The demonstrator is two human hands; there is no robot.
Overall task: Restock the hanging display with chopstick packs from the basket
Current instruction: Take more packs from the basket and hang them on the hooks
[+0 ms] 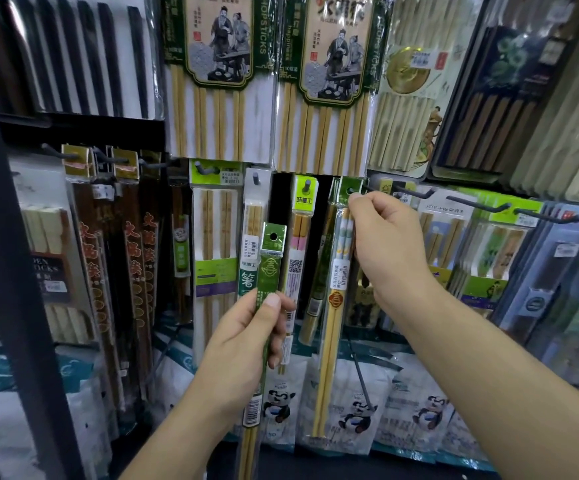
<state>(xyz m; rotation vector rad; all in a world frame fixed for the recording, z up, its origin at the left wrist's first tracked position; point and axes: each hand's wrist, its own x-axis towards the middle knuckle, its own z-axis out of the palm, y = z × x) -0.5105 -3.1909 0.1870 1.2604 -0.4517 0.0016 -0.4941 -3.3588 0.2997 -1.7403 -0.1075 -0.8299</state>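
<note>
Left hand (246, 341): gripped one green pack (271, 268) upright, not yet hung, before the display (279, 202) and its lower row.
Right hand (388, 244): pinched the header of one yellow-stick pack (331, 327) mid-row, apparently hanging it.
Progress: seemingly midway.
Count: two packs in hand; basket unseen.

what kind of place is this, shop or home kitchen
Most likely a shop's tableware aisle: packaged chopsticks hang in rows from metal hooks, packs carry price stickers, and more bagged goods are stacked below.
</note>
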